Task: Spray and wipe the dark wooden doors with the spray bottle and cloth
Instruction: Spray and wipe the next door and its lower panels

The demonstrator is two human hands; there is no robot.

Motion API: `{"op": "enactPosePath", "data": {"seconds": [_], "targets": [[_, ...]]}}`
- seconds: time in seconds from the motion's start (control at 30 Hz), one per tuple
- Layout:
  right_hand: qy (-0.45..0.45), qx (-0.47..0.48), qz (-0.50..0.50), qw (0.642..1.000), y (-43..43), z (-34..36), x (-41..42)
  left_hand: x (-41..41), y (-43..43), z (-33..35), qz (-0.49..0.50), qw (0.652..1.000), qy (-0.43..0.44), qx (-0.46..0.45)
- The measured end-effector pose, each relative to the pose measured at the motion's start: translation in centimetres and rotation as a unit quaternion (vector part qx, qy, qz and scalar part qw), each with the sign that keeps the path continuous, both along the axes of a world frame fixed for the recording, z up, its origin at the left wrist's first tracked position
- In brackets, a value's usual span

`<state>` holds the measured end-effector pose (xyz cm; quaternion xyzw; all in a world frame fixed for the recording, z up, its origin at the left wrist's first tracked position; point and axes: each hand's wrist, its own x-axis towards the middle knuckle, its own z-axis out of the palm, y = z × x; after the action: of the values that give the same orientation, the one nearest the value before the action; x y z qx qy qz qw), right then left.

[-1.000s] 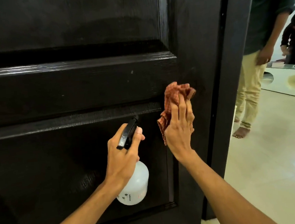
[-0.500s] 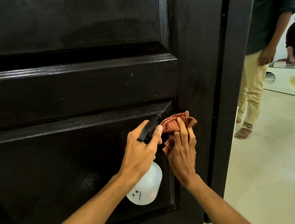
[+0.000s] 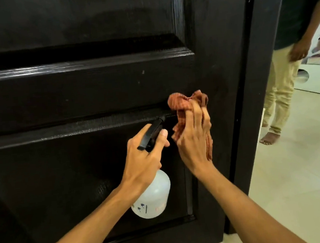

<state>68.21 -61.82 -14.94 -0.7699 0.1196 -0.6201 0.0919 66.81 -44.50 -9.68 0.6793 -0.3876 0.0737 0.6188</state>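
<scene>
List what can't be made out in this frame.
Head view only:
- Bottle label: too small to read.
- Bottle trigger: covered by the left hand.
- Cloth: blurred, partly behind the right hand; contact with the door unclear.
- Bystander: cut off by the top edge and door frame.

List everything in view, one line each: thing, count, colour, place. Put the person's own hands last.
door: one, black-brown, fills left and centre
spray bottle: one, white body, black trigger head, in front of the lower panel
cloth: one, reddish-orange, bunched, against the door right of the bottle's nozzle
floor: one, cream, glossy, right side
bystander: one, dark shirt, beige trousers, barefoot, right edge beyond the door
left hand: one, grips the spray bottle's neck
right hand: one, fingers hold the cloth
</scene>
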Motion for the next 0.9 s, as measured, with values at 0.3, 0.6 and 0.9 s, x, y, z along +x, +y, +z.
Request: {"op": "enactPosePath", "data": {"seconds": [0.3, 0.6, 0.9], "targets": [[0.019, 0.048, 0.090, 0.995, 2.1, -1.5, 0.5, 0.9, 2.2, -1.0, 0.048, 0.999, 0.006, -0.007], [0.098, -0.274, 0.099, 0.952, 4.9, 3.3, 3.3, 1.6, 6.8, 0.1, 0.116, 0.992, -0.002, -0.058], [-0.002, 0.043, 0.036, 0.998, 11.4, 4.6, 5.1, 2.6, 14.3, 3.5, 0.196, 0.977, -0.033, -0.078]]}}
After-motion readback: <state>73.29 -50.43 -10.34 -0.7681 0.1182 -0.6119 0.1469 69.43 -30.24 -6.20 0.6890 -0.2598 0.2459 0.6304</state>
